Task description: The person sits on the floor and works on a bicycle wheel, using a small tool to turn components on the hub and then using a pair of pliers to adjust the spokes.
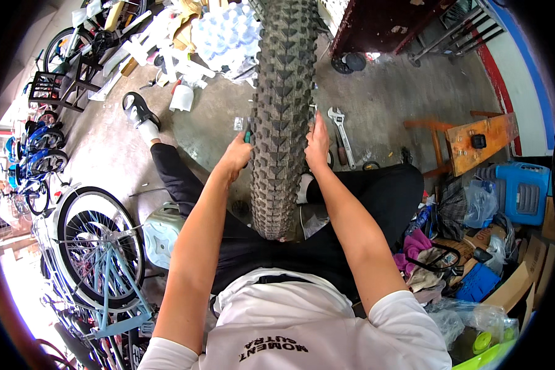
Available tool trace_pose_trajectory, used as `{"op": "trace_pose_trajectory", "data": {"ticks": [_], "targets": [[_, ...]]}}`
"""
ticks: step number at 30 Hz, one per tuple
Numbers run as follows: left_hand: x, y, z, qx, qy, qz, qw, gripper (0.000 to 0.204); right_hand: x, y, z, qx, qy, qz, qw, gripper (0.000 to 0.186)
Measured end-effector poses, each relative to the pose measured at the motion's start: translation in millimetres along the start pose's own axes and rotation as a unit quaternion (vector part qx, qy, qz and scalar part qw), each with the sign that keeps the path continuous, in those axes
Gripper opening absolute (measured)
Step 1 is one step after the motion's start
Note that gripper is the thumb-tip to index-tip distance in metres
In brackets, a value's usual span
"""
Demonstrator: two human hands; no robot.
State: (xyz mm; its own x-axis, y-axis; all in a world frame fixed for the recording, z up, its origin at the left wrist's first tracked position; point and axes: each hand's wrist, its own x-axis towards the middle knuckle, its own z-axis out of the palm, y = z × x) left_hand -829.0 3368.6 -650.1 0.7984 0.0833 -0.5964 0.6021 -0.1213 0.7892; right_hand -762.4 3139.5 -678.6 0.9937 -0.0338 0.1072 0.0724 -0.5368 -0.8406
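A knobby black bicycle tire (277,123) stands upright between my legs, edge-on to me. At its left side my left hand (237,154) is closed on a green-handled tool (248,137), most of which is hidden behind the tire. My right hand (316,145) is at the tire's right side, closed on a small silver metal tool (313,110) that I cannot make out fully. A large adjustable wrench (342,139) lies on the concrete floor just right of that hand, with other small tools beside it.
Packing scraps (222,37) lie ahead. Bicycles (43,160) and a loose-looking spoked wheel (98,246) are at left. A wooden stool (480,132), a blue case (524,191), bags and cardboard (515,283) crowd the right. A pale plastic container (163,231) sits by my left leg.
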Motion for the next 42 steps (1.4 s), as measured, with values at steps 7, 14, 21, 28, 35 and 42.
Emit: {"op": "trace_pose_trajectory", "data": {"ticks": [7, 14, 21, 28, 35, 42], "targets": [[-20.7, 31.7, 9.4, -0.060, 0.025, -0.016, 0.998, 0.050, 1.4, -8.6, -3.3, 0.021, -0.029, 0.071, 0.997, 0.049], [-12.2, 27.4, 11.6, -0.084, 0.012, -0.050, 0.995, 0.034, 9.3, 11.8, 9.2, 0.074, -0.046, 0.156, 0.984, 0.048], [-5.0, 16.0, 11.3, -0.064, -0.008, -0.034, 0.997, 0.042, 0.8, 6.3, 8.1, 0.024, -0.041, 0.120, 0.992, 0.047], [-16.7, 26.2, 14.8, -0.186, -0.048, 0.004, 0.981, 0.049, 3.2, 0.7, 6.4, -0.029, 0.046, -0.005, 0.999, 0.048], [-21.7, 24.4, 1.7, -0.343, -0.116, -0.037, 0.931, 0.031, -9.3, -58.5, -41.1, 0.153, -0.062, 0.202, 0.965, 0.045], [-19.9, 5.9, -8.1, -0.191, -0.110, 0.037, 0.975, 0.038, -20.1, -76.5, -102.3, 0.160, -0.257, 0.007, 0.953, 0.037]]}}
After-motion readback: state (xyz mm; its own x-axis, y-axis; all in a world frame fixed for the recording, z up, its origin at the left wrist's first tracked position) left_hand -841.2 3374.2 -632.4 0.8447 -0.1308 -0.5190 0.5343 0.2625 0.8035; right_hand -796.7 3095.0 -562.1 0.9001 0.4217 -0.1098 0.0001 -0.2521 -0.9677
